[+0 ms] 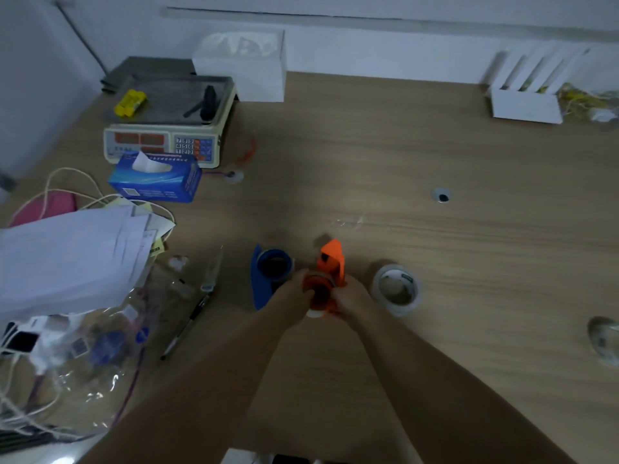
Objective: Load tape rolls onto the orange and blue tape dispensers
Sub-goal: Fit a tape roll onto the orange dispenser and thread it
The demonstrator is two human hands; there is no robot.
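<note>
The orange tape dispenser (330, 264) stands on the wooden table (402, 155) in the middle of the view. My left hand (294, 296) and my right hand (353, 298) both grip its near end, around its round hub. The blue tape dispenser (268, 276) lies just left of it, with a dark round core in its middle. A clear tape roll (397, 289) lies flat on the table right of my right hand, apart from it. Whether a roll sits on the orange hub is hidden by my fingers.
A pile of papers (73, 256), clear bags and cords fills the left side. A pen (187, 324), a blue tissue box (155, 177) and a scale (167, 125) stand left and behind. A white box (526, 92) is at the far right. Another clear object (606, 339) lies at the right edge.
</note>
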